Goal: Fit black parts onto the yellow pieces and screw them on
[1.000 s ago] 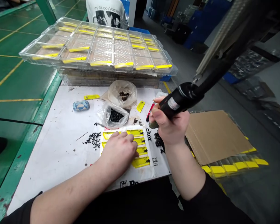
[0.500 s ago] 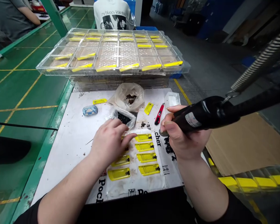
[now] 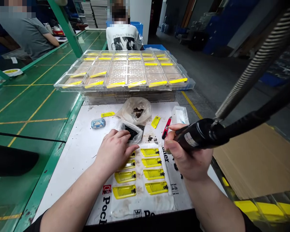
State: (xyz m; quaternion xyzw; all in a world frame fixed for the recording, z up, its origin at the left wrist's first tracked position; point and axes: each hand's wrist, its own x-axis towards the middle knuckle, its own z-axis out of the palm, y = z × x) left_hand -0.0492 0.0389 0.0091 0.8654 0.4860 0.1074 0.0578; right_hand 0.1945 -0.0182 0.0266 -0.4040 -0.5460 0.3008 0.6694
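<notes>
My left hand point(image 3: 116, 149) lies palm down at the near left edge of a small clear bag of black bits point(image 3: 133, 132). Its fingers reach to the bag's mouth and the thumb stands apart; the fingertips are partly hidden. My right hand point(image 3: 189, 158) is wrapped round a black powered screwdriver point(image 3: 195, 135), which hangs from a spring and cable; its tip is hidden by my fingers. Between the hands, yellow plastic pieces point(image 3: 152, 174) with small black parts lie in two columns on a white plastic sheet point(image 3: 145, 206). My left hand covers part of the left column's far end.
A bigger bag of brown bits point(image 3: 146, 111), a red utility knife point(image 3: 167, 127), a blue patterned case point(image 3: 98, 123) and a white box point(image 3: 180, 114) stand behind. Clear compartment trays point(image 3: 116, 72) are stacked at the back. Cardboard point(image 3: 256, 158) lies right. Two people sit beyond.
The view has tilted up, so everything sits lower in the picture. My left hand stays by the bag of black bits, and the screwdriver has shifted slightly left and down in view.
</notes>
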